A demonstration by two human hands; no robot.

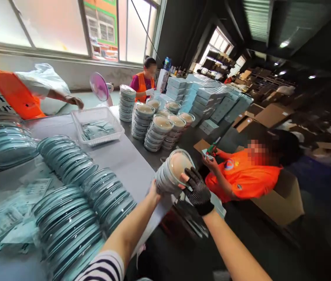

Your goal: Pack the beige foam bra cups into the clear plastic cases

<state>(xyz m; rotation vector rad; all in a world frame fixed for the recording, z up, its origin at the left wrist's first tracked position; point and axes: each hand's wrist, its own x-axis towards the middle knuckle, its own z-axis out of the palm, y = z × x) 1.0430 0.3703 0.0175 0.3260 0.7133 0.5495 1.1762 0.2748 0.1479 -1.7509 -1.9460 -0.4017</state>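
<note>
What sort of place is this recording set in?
Probably a packing workshop or warehouse: stacks of lidded round containers on a long table, piled flat boxes, and workers in orange vests.

The right hand (198, 191) wears a black knitted glove with a fine dotted pattern and a plain black cuff ending at the wrist; the forearm beyond that cuff is bare. The left hand (153, 190) is bare and gloveless. Above the left elbow sits a short sleeve (103, 268) with black-and-white stripes.
</note>
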